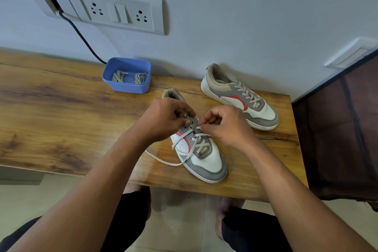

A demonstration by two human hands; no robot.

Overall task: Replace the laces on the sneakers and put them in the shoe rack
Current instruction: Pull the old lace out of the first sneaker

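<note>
L hand [163, 117] fingers grip near sneaker [208, 159] by upper eyelets, R hand [227, 127] fingers pinch lace [163, 162]; better pull in small tugs, keep lace flat, not twisted

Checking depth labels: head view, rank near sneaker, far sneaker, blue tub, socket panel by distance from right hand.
1. near sneaker, under the right hand
2. far sneaker, just behind it
3. blue tub, back left
4. socket panel, on the wall
</note>
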